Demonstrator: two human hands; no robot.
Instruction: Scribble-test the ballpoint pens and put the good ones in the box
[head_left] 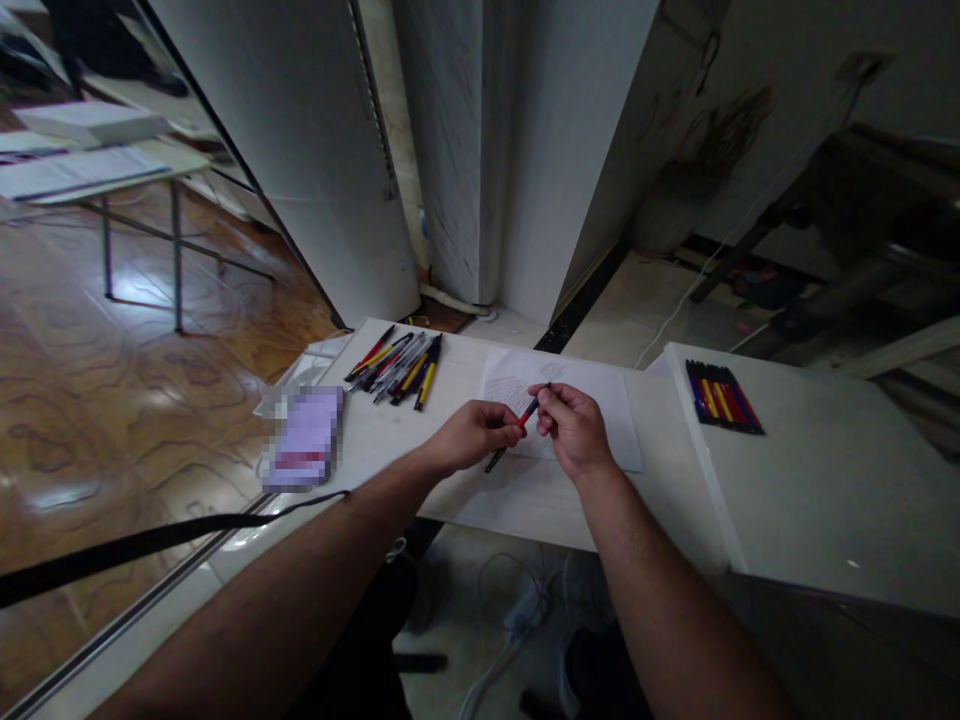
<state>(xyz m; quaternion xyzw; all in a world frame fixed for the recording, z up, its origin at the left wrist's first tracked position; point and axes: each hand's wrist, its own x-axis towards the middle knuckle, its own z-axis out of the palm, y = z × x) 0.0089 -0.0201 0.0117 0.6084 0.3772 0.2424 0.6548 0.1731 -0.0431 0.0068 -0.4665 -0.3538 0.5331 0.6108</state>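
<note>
Both my hands hold one red and black pen point(516, 432) over a sheet of white paper point(607, 405) on the white table point(525, 500). My left hand point(472, 435) pinches the pen's middle. My right hand point(574, 425) is closed round its upper end. The paper bears faint scribbles near the pen. A loose pile of several pens point(397, 368) lies to the left at the table's far edge.
A neat row of several coloured pens point(721, 396) lies on a second white table point(825, 480) to the right. A blurred purple packet point(304, 440) sits at the left edge. A black strap point(150, 545) crosses below. Cables lie on the floor underneath.
</note>
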